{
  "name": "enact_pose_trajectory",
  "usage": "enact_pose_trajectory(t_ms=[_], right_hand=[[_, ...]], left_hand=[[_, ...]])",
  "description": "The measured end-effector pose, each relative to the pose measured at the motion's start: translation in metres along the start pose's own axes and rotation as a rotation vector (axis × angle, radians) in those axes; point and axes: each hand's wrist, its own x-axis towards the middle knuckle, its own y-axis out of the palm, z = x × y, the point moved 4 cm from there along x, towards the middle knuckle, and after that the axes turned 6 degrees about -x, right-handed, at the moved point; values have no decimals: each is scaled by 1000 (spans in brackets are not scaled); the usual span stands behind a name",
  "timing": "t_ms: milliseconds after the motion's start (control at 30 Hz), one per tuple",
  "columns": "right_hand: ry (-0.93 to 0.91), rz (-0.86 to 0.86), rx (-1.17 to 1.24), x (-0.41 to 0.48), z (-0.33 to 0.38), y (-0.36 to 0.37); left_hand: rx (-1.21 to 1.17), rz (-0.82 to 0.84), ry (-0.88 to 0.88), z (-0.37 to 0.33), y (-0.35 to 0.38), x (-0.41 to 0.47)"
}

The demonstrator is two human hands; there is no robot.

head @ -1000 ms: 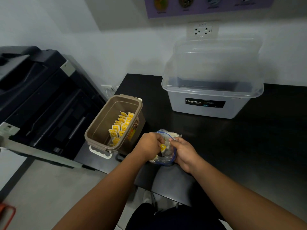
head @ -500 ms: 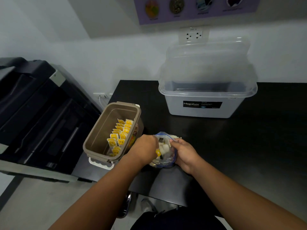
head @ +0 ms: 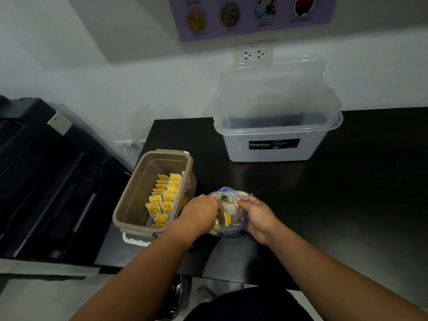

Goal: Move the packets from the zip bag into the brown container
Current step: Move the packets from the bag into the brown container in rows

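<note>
**Head view, transfer of packets from bag to container.** The clear plastic zip bag with a blue seal line (head: 229, 228) lies near the front edge of the glossy black desk (head: 347, 193). It sits just right of the brown rectangular plastic container (head: 136, 195), which stands at the desk's front left corner. The right hand (head: 258, 216) pinches the bag's right rim and holds the mouth open. The left hand (head: 200, 215) reaches into the mouth with curled fingers whose tips are hidden. A small yellow-and-white packet (head: 228, 219) lies just beside them, but whether it is pinched cannot be told.

**Change over the last second.** Both hands have stayed at the bag, and the left hand has worked slightly deeper into it. The yellow packet remains inside the mouth. The upright rows of yellow packets (head: 165, 198) along the container's right wall look unchanged. The shift in framing comes from the head camera, not from the objects.

**Meaning for the task.** No packet appears to have crossed in this interval, so the step in hand is probably still the pick. The bag looks to hold several more packets, so the work is likely mid-course. The lift across to the container should be short.
</note>
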Motion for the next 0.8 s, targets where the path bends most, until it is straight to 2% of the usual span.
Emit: enact_pose_trajectory(t_ms=[67, 300, 500, 633, 800], right_hand=[[4, -13, -1, -1, -1, 1], [-7, -39, 22, -4, -3, 0], [-6, -75, -14, -9, -1, 3], [-13, -99, -23, -7, 3, 5], [-27, -135, -47, -5, 5, 13]], left_hand=[[6, 23, 17, -1, 2, 1], [-159, -188, -11, -2, 6, 5], [-145, -137, -121, -9, 15, 10], [-204, -183, -21, -5, -14, -5], [-343, -328, 144, 25, -78, -44]])
